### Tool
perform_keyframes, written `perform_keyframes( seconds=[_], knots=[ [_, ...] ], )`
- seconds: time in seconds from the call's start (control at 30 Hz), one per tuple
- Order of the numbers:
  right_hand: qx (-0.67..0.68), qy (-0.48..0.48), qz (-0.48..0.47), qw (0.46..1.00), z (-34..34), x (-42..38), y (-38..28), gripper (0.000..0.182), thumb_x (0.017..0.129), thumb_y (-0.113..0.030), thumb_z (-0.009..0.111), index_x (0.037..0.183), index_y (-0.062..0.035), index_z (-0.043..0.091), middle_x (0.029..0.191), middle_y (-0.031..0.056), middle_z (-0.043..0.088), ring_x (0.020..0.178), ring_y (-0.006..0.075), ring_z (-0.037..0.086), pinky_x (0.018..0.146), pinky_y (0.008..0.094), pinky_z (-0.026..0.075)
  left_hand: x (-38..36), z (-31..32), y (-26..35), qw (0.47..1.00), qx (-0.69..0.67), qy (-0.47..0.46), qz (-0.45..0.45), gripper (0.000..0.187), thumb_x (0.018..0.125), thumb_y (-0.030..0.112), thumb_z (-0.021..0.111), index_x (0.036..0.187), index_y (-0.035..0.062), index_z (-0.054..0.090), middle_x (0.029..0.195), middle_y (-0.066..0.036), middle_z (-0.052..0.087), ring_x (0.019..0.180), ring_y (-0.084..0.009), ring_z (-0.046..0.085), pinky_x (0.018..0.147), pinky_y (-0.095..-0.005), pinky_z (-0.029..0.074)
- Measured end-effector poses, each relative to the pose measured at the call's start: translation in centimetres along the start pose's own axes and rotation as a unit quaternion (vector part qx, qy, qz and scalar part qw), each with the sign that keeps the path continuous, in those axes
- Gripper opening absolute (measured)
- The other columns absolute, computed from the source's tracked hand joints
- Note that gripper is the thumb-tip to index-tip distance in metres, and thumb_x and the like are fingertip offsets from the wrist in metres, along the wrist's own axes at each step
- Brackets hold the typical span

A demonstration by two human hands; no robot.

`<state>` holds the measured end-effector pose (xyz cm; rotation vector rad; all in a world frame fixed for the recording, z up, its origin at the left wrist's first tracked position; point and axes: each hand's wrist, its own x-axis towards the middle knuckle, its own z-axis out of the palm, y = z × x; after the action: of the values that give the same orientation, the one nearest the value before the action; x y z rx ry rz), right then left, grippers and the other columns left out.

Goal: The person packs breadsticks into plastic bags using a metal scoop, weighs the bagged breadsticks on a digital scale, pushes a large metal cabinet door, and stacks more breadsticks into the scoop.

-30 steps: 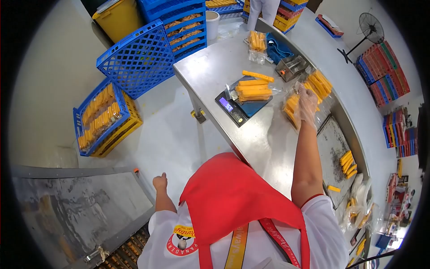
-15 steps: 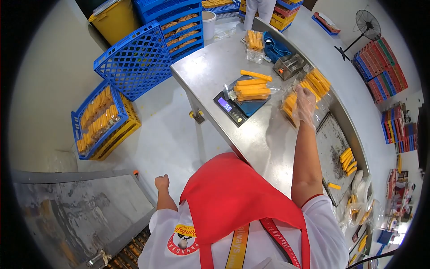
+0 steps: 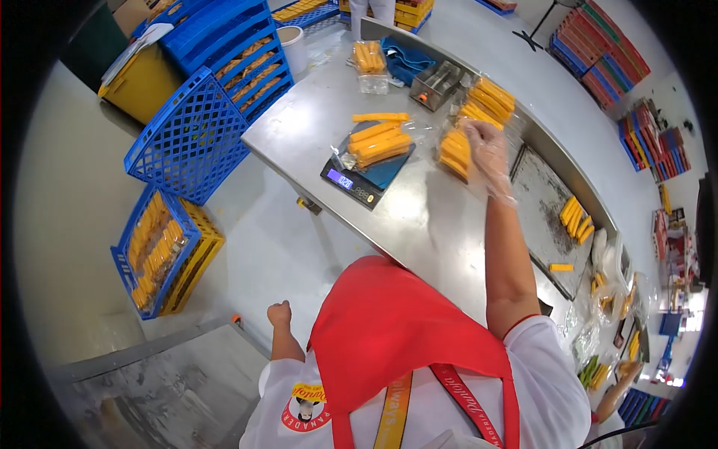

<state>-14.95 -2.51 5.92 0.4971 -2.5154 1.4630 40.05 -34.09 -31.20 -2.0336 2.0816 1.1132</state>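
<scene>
My right hand [image 3: 490,153], in a clear plastic glove, reaches over the steel table. Its fingers are closed at the upper edge of a clear bag of yellow sticks [image 3: 454,156]; the glove hides part of the grip. Touching that bag is another bag of yellow sticks [image 3: 490,97]. Left of them, a black digital scale [image 3: 348,187] with a lit display carries a pile of yellow sticks [image 3: 379,144] on clear plastic. One single stick [image 3: 380,117] lies across the top of the pile. My left hand [image 3: 280,314] hangs low beside the red apron, closed, with nothing visible in it.
Behind the scale are a filled bag [image 3: 369,58], a blue cloth [image 3: 406,60] and a metal box [image 3: 436,86]. A dark tray [image 3: 553,217] with loose sticks lies right. Blue crates [image 3: 187,135] stand left. Another person's arm [image 3: 619,391] shows lower right.
My view has turned, shifting the table leftward and up in the picture. My right hand stays at the same bag. The scale's display reads differently. My left hand still hangs low and closed.
</scene>
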Motion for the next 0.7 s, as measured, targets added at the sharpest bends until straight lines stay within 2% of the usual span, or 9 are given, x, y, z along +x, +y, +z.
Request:
perform_keyframes(
  seconds=[0.07, 0.27, 0.33, 0.4, 0.47, 0.53, 0.57, 0.63, 0.7],
  knots=[
    [-0.008, 0.031, 0.005, 0.999, -3.8, -0.7, 2.1, 0.027, 0.092, -0.024, 0.068, 0.105, -0.0012, 0.074, 0.095, 0.0149, 0.074, 0.089, 0.0219, 0.069, 0.081, 0.0328, 0.053, 0.5, 0.4, 2.2, 0.997, 0.057, -0.011, 0.058, 0.039, 0.077, 0.032, 0.064, 0.070, -0.0060, 0.069, 0.077, -0.029, 0.067, 0.075, -0.0446, 0.065, 0.077, -0.0505, 0.052],
    [-0.111, 0.120, 0.088, 0.983, -15.5, -5.5, 7.1, 0.035, 0.092, -0.028, 0.066, 0.110, 0.0022, 0.071, 0.102, 0.0154, 0.073, 0.095, 0.0227, 0.067, 0.089, 0.0333, 0.049, -2.8, 1.2, 11.6, 0.989, 0.076, -0.023, 0.124, 0.038, 0.080, 0.034, 0.064, 0.077, -0.0032, 0.072, 0.082, -0.028, 0.069, 0.079, -0.0440, 0.066, 0.079, -0.0487, 0.053],
    [-0.111, 0.142, 0.143, 0.973, -18.3, -7.6, 7.5, 0.038, 0.091, -0.029, 0.067, 0.109, 0.0039, 0.070, 0.101, 0.0149, 0.073, 0.095, 0.0227, 0.066, 0.089, 0.0331, 0.049, -4.9, 1.8, 14.0, 0.988, 0.067, -0.029, 0.133, 0.037, 0.080, 0.034, 0.064, 0.078, -0.0026, 0.073, 0.083, -0.027, 0.069, 0.081, -0.0434, 0.067, 0.080, -0.0479, 0.053],
    [-0.096, 0.157, 0.151, 0.971, -20.5, -9.4, 9.1, 0.039, 0.091, -0.029, 0.067, 0.109, 0.0045, 0.070, 0.100, 0.0140, 0.073, 0.094, 0.0218, 0.066, 0.088, 0.0326, 0.048, -6.3, 2.4, 15.4, 0.986, 0.057, -0.033, 0.152, 0.036, 0.080, 0.033, 0.064, 0.080, -0.0019, 0.073, 0.083, -0.027, 0.069, 0.082, -0.0429, 0.067, 0.081, -0.0472, 0.053],
    [-0.085, 0.176, 0.161, 0.967, -21.3, -10.7, 9.5, 0.039, 0.091, -0.030, 0.067, 0.108, 0.0052, 0.070, 0.099, 0.0130, 0.072, 0.093, 0.0209, 0.065, 0.088, 0.0321, 0.048, -7.2, 2.9, 16.1, 0.985, 0.069, -0.074, 0.140, 0.036, 0.080, 0.033, 0.063, 0.080, -0.0015, 0.074, 0.086, -0.026, 0.070, 0.086, -0.0416, 0.068, 0.084, -0.0463, 0.053],
    [-0.060, 0.180, 0.236, 0.953, -21.6, -11.4, 9.0, 0.038, 0.091, -0.029, 0.067, 0.107, 0.0055, 0.070, 0.096, 0.0107, 0.071, 0.089, 0.0189, 0.064, 0.084, 0.0318, 0.049, -7.2, 3.3, 15.8, 0.981, 0.098, -0.069, 0.150, 0.036, 0.079, 0.033, 0.063, 0.081, -0.0017, 0.074, 0.088, -0.027, 0.070, 0.088, -0.0415, 0.068, 0.085, -0.0465, 0.053],
    [-0.060, 0.181, 0.235, 0.953, -21.6, -11.4, 9.8, 0.038, 0.091, -0.029, 0.067, 0.107, 0.0055, 0.070, 0.096, 0.0107, 0.071, 0.089, 0.0189, 0.064, 0.084, 0.0318, 0.049, -7.3, 3.4, 15.6, 0.977, 0.127, -0.064, 0.159, 0.036, 0.079, 0.033, 0.062, 0.082, -0.0018, 0.074, 0.090, -0.027, 0.070, 0.089, -0.0413, 0.068, 0.086, -0.0467, 0.053],
    [-0.043, 0.150, 0.175, 0.972, -20.8, -11.2, 12.0, 0.040, 0.091, -0.031, 0.069, 0.107, 0.0054, 0.071, 0.085, 0.0051, 0.067, 0.079, 0.0140, 0.059, 0.074, 0.0277, 0.046, -7.6, 3.1, 15.0, 0.980, 0.125, -0.067, 0.143, 0.037, 0.078, 0.033, 0.062, 0.082, -0.0021, 0.074, 0.091, -0.027, 0.070, 0.090, -0.0416, 0.067, 0.086, -0.0468, 0.053],
    [-0.056, 0.112, 0.166, 0.978, -19.6, -10.0, 11.8, 0.035, 0.092, -0.028, 0.068, 0.105, 0.0043, 0.071, 0.088, 0.0061, 0.069, 0.082, 0.0148, 0.060, 0.077, 0.0284, 0.047, -7.9, 2.6, 14.6, 0.982, 0.121, -0.069, 0.128, 0.037, 0.078, 0.033, 0.062, 0.083, -0.0023, 0.074, 0.093, -0.027, 0.070, 0.091, -0.0418, 0.067, 0.086, -0.0470, 0.053]
  ],
)
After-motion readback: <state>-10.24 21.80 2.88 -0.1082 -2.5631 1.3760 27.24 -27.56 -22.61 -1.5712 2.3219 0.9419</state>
